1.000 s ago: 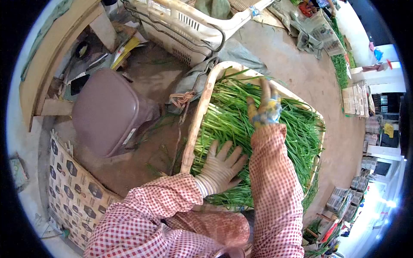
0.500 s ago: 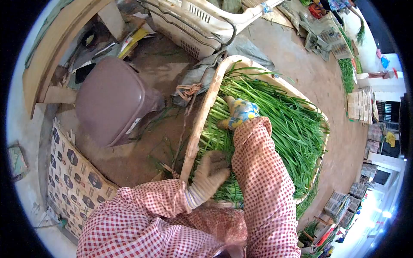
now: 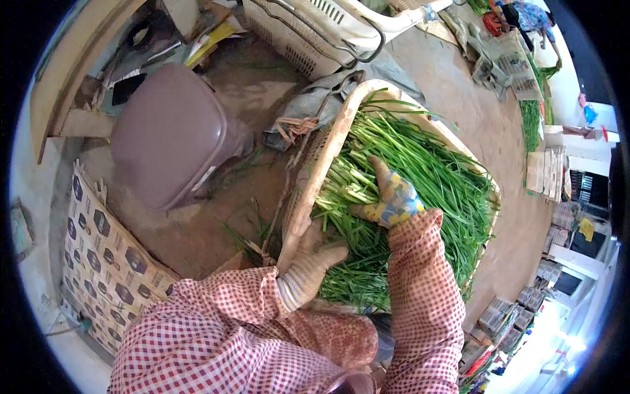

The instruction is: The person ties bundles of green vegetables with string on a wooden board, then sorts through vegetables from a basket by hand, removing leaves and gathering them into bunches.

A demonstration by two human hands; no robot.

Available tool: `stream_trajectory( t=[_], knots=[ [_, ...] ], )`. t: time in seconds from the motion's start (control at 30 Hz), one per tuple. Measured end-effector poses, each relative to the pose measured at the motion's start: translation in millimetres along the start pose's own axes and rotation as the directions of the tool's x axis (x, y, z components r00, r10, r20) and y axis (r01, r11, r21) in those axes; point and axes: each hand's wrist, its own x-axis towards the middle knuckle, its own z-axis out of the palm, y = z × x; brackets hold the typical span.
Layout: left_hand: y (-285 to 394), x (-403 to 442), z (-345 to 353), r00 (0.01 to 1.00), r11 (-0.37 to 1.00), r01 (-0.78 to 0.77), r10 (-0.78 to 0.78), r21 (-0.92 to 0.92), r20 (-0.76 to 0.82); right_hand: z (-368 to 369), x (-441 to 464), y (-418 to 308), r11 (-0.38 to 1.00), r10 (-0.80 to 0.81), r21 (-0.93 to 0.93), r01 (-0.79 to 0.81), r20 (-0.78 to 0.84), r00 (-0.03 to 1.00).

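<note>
A pale plastic crate (image 3: pixel 307 210) in front of me is heaped with long green garlic chives (image 3: pixel 440 184), their pale stem ends toward the left. My right hand (image 3: pixel 394 200), in a glove with a yellow and blue pattern, rests on the chives, thumb and forefinger spread wide; the other fingers are partly hidden. At the crate's near left rim is my left hand (image 3: pixel 308 262), in a dirty beige glove with a striped cuff. Its thumb stands apart from the fingers, which lie beside the rim, and no stalks show in it.
A brown plastic stool (image 3: pixel 167 134) stands on the floor to the left. Beyond it is a large white crate (image 3: pixel 282 33) with a metal handle. Patterned cardboard (image 3: pixel 98 256) leans at lower left. Another person (image 3: pixel 528 16) is at far upper right, near stacked crates (image 3: pixel 545 174).
My right hand has shifted right and toward me over the chives. My left hand has moved slightly left, closer to the crate's rim. The view has turned a little.
</note>
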Motion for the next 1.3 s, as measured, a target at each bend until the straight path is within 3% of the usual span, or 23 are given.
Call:
stream_trajectory(
  t=[0.07,0.13,0.27,0.37,0.43,0.47,0.53,0.6,0.67,0.7,0.73,0.8,0.83,0.87,0.93,0.97,1.0,1.07,1.1,1.13,1.17,1.27,1.3],
  knots=[
    [0.1,2.8,-0.7,1.000,1.000,0.008,-0.007,-0.013,0.025,-4.8,15.6,1.4,0.999,-0.033,-0.034,0.037,0.099,0.995],
    [-1.7,6.3,-1.9,0.970,0.951,0.199,-0.226,-0.237,-0.091,-8.7,29.5,-3.5,0.994,0.069,-0.099,-0.039,0.314,0.947],
    [-2.6,12.9,-4.4,0.932,0.871,0.270,-0.344,-0.409,-0.116,2.4,43.7,-12.6,0.993,0.111,-0.068,-0.092,0.383,0.917],
    [-26.1,23.2,-22.6,0.973,0.973,0.231,-0.231,-0.016,0.016,3.8,26.6,-9.5,0.998,0.065,-0.012,-0.064,0.286,0.956],
    [-30.3,26.5,-15.2,0.966,0.951,0.229,-0.249,-0.210,-0.074,6.6,6.7,-3.3,0.997,0.013,0.075,-0.022,0.126,0.992],
    [-30.2,23.9,-11.3,0.967,0.951,0.229,-0.247,-0.207,-0.068,6.3,-6.0,-0.1,0.997,0.015,0.074,-0.024,0.119,0.993],
    [-19.5,10.1,6.1,0.997,0.999,0.015,-0.018,0.044,0.079,-2.0,-34.4,0.5,0.985,-0.008,0.174,0.025,-0.099,0.995],
    [-10.2,-4.8,23.5,0.998,0.988,-0.022,0.013,0.152,0.061,-8.0,-66.6,5.3,0.963,0.000,0.262,0.063,-0.231,0.973],
    [-10.5,-10.5,28.1,0.972,0.967,-0.090,0.032,0.240,0.234,-9.0,-86.4,15.1,0.953,-0.034,0.277,0.124,-0.308,0.951],
    [-0.2,-10.4,32.9,0.925,0.766,-0.368,0.241,0.527,0.295,-9.8,-96.1,19.8,0.947,-0.051,0.280,0.155,-0.345,0.937],
    [-5.2,-3.0,29.0,0.924,0.762,-0.366,0.228,0.534,0.308,-8.6,-97.0,21.6,0.946,-0.033,0.293,0.140,-0.341,0.940],
    [-19.4,17.2,19.9,0.905,0.573,-0.419,0.330,0.704,0.269,-11.1,-92.3,17.1,0.940,0.026,0.329,0.087,-0.326,0.945],
    [-12.5,16.5,33.4,0.966,0.879,-0.254,0.207,0.403,0.158,-15.3,-86.3,12.9,0.961,0.054,0.274,0.035,-0.311,0.949],
    [-14.5,22.7,29.2,0.964,0.875,-0.259,0.207,0.409,0.167,-18.5,-81.4,14.2,0.974,0.023,0.222,0.050,-0.315,0.949],
    [-12.8,36.6,20.0,0.931,0.617,-0.329,0.340,0.714,0.136,-31.0,-76.7,8.8,0.990,-0.128,-0.102,0.095,-0.389,0.913],
    [-12.9,37.5,17.3,0.923,0.541,-0.340,0.348,0.769,0.164,-34.5,-71.4,8.5,0.989,-0.136,-0.104,0.103,-0.390,0.911],
    [-11.4,36.2,23.6,0.921,0.539,-0.343,0.355,0.769,0.162,-37.8,-66.1,8.9,0.945,-0.320,-0.219,0.244,-0.446,0.836],
    [-15.6,36.6,40.0,0.945,0.917,-0.324,0.304,0.234,0.120,-36.1,-61.4,11.8,0.866,-0.494,-0.343,0.364,-0.476,0.727],
    [-25.3,48.6,35.2,0.949,0.951,-0.296,0.282,0.091,0.141,-31.0,-60.9,16.1,0.934,-0.351,-0.082,0.348,-0.399,0.847],
    [-26.1,54.2,31.5,0.948,0.951,-0.297,0.282,0.087,0.147,-28.7,-62.0,18.9,0.945,-0.221,0.176,0.274,-0.274,0.936],
    [-23.5,58.6,24.6,0.947,0.957,-0.285,0.273,0.051,0.172,-29.2,-65.2,19.0,0.947,-0.217,0.173,0.271,-0.279,0.936],
    [-13.3,55.8,23.6,0.964,0.983,-0.177,0.184,-0.053,0.192,-28.1,-76.5,12.7,0.823,-0.015,0.540,0.174,-0.285,0.958],
    [-15.4,60.0,22.4,0.958,0.985,-0.149,0.166,-0.089,0.236,-27.6,-75.5,13.2,0.814,-0.006,0.562,0.149,-0.248,0.969]
  ],
)
